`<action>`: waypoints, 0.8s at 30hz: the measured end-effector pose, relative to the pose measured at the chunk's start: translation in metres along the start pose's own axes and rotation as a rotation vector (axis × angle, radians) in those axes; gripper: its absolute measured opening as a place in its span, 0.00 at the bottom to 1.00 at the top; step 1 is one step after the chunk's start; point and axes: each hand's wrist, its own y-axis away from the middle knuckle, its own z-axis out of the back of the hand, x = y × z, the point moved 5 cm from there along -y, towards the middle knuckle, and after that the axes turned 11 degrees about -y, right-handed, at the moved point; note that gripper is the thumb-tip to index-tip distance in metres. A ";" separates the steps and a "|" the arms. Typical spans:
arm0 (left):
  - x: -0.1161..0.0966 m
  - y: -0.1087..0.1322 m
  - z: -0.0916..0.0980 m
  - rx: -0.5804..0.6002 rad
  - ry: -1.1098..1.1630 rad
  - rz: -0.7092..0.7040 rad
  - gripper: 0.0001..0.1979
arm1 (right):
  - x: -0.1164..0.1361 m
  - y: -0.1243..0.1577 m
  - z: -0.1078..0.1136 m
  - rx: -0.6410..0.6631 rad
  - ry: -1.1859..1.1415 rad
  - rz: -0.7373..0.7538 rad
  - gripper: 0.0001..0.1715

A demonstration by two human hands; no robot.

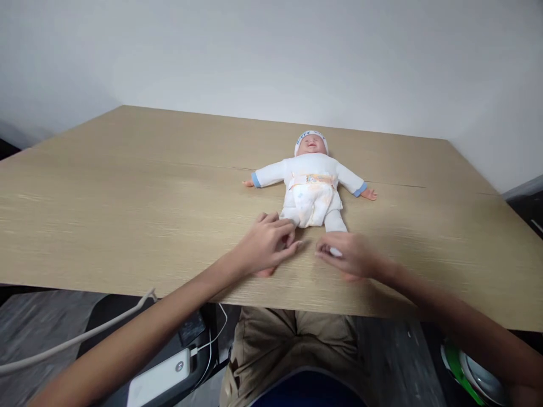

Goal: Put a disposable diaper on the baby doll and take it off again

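Hands at doll's feet: leg-handling step, by appearance.
Doll [313,183] lies face up mid-bench [127,198]. Left hand [269,242] and right hand [350,254] each half-curled over a foot; true grip cannot be told. Next move likely needs both ankles held evenly.

A plain indoor room, likely an office or home. A broad wood-grain bench [127,186] meets a bare white wall [254,51]. Charging cables [85,336] trail beneath at near left.

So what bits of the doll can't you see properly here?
All in the head view:
- Feet of the doll: covered by the left hand and right hand, so grip unclear.
- Writing on its hat: too small.
- Green and white thing, bottom right: cut off by the picture's edge.
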 end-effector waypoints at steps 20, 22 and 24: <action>0.010 -0.029 -0.018 -0.182 0.000 0.160 0.10 | -0.024 -0.008 -0.010 -0.462 0.249 -0.185 0.10; 0.012 -0.027 -0.016 -0.247 0.074 0.131 0.09 | -0.021 -0.008 -0.010 -0.464 0.238 -0.186 0.11; 0.013 -0.026 -0.014 -0.277 0.122 0.113 0.08 | -0.018 -0.009 -0.009 -0.451 0.223 -0.193 0.12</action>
